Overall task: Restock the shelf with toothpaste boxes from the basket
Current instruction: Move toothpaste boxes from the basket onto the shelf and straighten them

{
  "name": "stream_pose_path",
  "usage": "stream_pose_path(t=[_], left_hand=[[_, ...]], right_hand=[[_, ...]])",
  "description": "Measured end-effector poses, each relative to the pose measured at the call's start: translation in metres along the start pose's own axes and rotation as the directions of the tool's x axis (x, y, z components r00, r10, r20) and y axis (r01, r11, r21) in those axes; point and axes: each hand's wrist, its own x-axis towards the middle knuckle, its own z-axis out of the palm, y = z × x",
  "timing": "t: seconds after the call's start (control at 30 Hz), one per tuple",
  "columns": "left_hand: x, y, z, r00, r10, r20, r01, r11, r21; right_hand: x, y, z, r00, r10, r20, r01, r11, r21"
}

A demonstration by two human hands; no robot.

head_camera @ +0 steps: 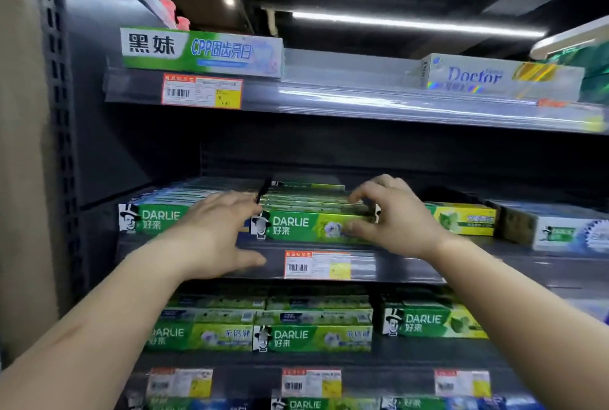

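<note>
Mid-frame, our right hand pinches the green Darlie toothpaste box stack on the grey metal shelf; left hand flat, fingers straight, against its left end.

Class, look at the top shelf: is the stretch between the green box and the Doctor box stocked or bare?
Bare. Between the green box and the Doctor box, only the grey top shelf shows.

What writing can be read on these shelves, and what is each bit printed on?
"黑妹" and "CPP": green box, top shelf.
"Doctor": silver box, top right.
"DARLIE 好来": green box between the hands, and boxes one shelf down.
Price tags: too blurred.
</note>
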Motion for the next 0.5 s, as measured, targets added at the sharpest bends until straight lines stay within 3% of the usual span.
stream_pose_path(t=[0.07,0.23,0.5], left_hand=[[-0.004,-0.002,-0.002,1.0,0.011,-0.017,-0.011,1.0,-0.008],[-0.007,0.001,0.003,0.999,-0.029,0.046,0.024,0.996,0.091],[0.005,0.012,0.004,0.994,-0.097,0.044,0.085,0.971,0.224]], right_hand=[[-0.009,-0.007,-0.001,0.997,-0.055,-0.045,0.054,0.998,-0.033],[-0.018,-0.017,0.009,0.996,-0.083,0.03,0.089,0.943,-0.321],[-0.016,-0.019,0.008,0.993,0.064,0.104,-0.024,0.937,-0.348]])
